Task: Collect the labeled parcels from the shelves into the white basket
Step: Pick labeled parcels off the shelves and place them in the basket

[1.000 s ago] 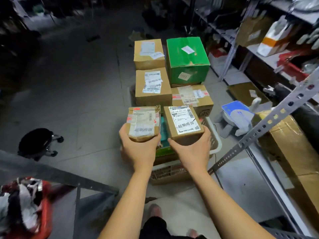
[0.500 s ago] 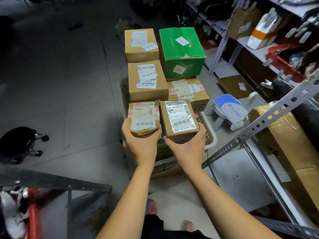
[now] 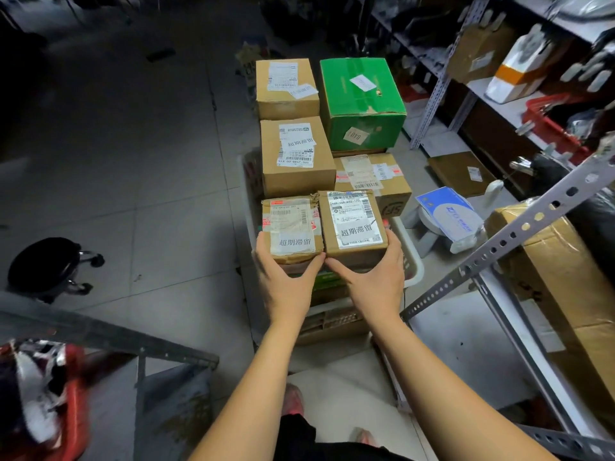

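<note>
**Two small parcels held over the white basket**

Head view: I see two small brown cardboard parcels side by side and touching, each with a white printed label under glossy tape. My operator's left hand [image 3: 286, 281] grips the crumpled left parcel [image 3: 291, 227], thumb curled on its near corner and fingers round its left side. The right hand [image 3: 372, 277] grips the squarer right parcel [image 3: 352, 224], fingers wrapped up its right side. Both parcels sit over the near end of the white basket [image 3: 412, 261], whose perforated plastic rim shows at the right. Beyond them I count four larger cartons: three plain brown, namely the far-left carton [image 3: 286, 88], middle-left carton [image 3: 296, 158] and low right carton [image 3: 372, 181], and one green carton [image 3: 361, 98].
</note>
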